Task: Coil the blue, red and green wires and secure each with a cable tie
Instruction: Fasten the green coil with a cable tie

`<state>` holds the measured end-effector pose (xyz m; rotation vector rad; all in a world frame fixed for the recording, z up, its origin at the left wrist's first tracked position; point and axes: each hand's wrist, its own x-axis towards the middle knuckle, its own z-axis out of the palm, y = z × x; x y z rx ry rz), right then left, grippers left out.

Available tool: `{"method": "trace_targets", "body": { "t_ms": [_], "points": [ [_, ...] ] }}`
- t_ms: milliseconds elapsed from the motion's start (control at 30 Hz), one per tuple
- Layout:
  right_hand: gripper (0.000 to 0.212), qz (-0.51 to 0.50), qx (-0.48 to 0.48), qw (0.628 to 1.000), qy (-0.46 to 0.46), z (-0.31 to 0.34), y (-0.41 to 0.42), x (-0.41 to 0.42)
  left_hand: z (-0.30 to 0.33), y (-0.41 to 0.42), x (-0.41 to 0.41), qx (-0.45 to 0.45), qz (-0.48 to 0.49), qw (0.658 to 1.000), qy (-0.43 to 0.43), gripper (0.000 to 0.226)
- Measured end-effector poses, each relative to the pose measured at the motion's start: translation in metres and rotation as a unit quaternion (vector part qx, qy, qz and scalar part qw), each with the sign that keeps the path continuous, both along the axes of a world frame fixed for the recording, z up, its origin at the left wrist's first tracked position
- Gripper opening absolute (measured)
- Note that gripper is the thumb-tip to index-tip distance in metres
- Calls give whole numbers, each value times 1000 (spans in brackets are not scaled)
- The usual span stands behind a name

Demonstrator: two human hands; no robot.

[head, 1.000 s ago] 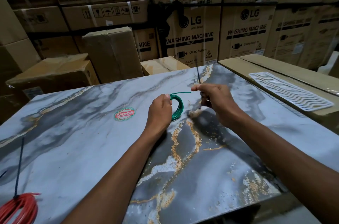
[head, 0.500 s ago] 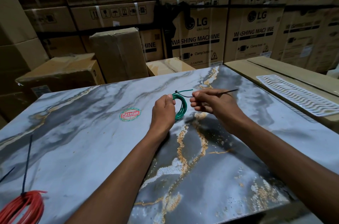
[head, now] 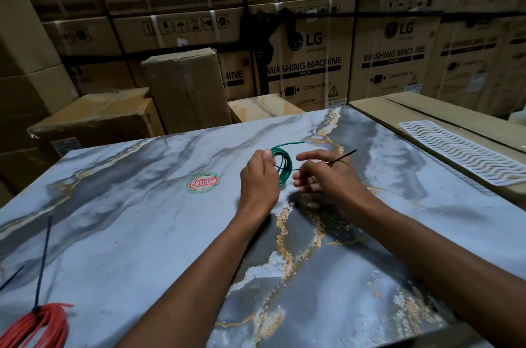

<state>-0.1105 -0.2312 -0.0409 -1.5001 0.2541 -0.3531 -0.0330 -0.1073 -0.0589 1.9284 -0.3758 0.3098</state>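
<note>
The marbled grey and gold tabletop [head: 119, 222] lies open across its middle and left, with only a flat round red and green sticker [head: 203, 183] on it. At the near left corner a red wire coil [head: 39, 325] with a dark cable tie [head: 42, 259] standing out of it takes up room. Tall stacked cardboard boxes [head: 307, 68] wall off the far edge, and a long flat carton bearing a white wavy plastic grid [head: 461, 152] blocks the right side.
</note>
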Motion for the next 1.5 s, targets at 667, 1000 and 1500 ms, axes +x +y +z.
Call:
{"method": "trace_targets", "body": {
  "t_ms": [667,1000,1500],
  "points": [
    [20,67,137,988,-21,2,4,4,1,1,-4,50,1,997,-58,37],
    [7,-30,-231,954,-188,1,0,1,2,2,-4,30,-26,998,-52,35],
    [37,-173,-434,860,-206,2,-15,13,2,0,-11,94,-104,985,-100,29]
  ]
}}
